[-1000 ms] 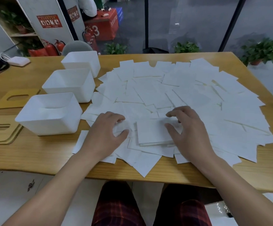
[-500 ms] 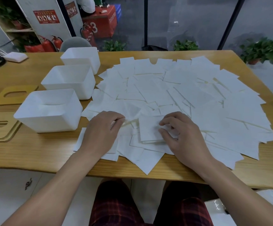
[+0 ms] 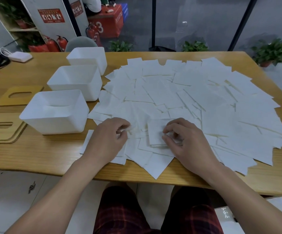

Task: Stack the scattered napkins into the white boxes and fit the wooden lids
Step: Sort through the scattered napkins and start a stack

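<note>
An office: glass partition (image 3: 196, 22), fire extinguishers (image 3: 59, 43), potted plants (image 3: 271, 52).

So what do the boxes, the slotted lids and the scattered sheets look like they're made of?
White boxes: probably matte plastic, with smooth moulded walls and rounded corners. Lids: seemingly light wood or plywood, unglossed, with layered edges on the near stack. Napkins: thin soft tissue paper, faintly textured, lying limp and overlapped. Table: wood grain, possibly veneer.
</note>
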Motion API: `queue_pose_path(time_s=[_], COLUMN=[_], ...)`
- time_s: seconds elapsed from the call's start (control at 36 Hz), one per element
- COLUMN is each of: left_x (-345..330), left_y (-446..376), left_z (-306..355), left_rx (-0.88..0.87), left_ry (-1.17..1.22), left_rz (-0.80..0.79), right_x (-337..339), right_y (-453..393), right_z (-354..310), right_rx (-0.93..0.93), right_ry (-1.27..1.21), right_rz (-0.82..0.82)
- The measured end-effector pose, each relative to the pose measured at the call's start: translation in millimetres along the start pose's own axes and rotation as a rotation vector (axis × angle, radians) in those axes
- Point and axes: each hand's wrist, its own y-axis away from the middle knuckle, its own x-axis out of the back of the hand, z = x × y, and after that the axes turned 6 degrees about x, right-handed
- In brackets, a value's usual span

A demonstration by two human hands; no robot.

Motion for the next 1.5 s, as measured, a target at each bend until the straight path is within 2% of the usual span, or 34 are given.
queue_pose_path(time_s=[0.11,0.22,0.31,0.39,0.5,0.56,0.61,0.69,0.78,0.92,1.0,1.22,1.33,1.42,1.5], left_x=[-0.5,5.3,6.1,-2.8,-15.4,-16.2,-15.4,-13.5,-9.1,-10.9,-18.8,-31.5,-28.9,-23.2,-20.2], left_y=[-0.9,5.8,15.2,25.2,30.7,30.4,28.0,21.3,7.5,-21.3,-24.4,-27.5,-27.5,-26.3,-22.0], left_z=[1.7,19.7,40.7,61.0,78.8,81.7,79.5,74.3,71.4,69.3,70.8,67.9,59.9,50.7,39.3], left_rx=[0.021,0.047,0.018,-0.041,-0.071,-0.066,-0.028,-0.030,-0.058,0.130,0.116,0.085,-0.002,0.002,-0.001], left_ry=[0.026,0.142,0.246,0.265,0.376,0.436,0.461,0.408,0.315,0.452,0.525,0.340,0.132,0.105,0.063], left_rz=[0.056,0.187,0.224,0.162,-0.070,-0.165,-0.191,-0.109,0.014,-0.200,-0.217,-0.112,-0.034,0.018,-0.022], right_x=[0.1,6.8,16.4,22.9,22.4,21.1,21.7,26.2,37.0,52.8,52.1,39.9,34.8,31.3,29.9], right_y=[-0.4,0.9,0.0,-5.2,-10.5,-10.9,-10.0,-7.9,-7.5,-13.2,-17.7,-19.1,-12.5,-7.4,-3.3], right_z=[-0.9,-10.1,-25.6,-40.2,-40.3,-33.9,-26.1,-17.9,-15.8,-5.0,9.4,30.4,30.7,34.4,34.3], right_rx=[-0.002,-0.013,-0.091,-0.230,-0.325,-0.352,-0.365,-0.378,-0.345,-0.279,-0.296,-0.351,-0.267,-0.168,-0.123], right_ry=[0.012,0.013,-0.158,-0.449,-0.540,-0.515,-0.476,-0.462,-0.481,-0.417,-0.364,-0.210,-0.100,0.073,0.088], right_rz=[-0.006,0.005,0.005,-0.032,-0.034,-0.009,0.036,0.088,0.063,-0.029,-0.035,0.093,0.089,0.103,0.141])
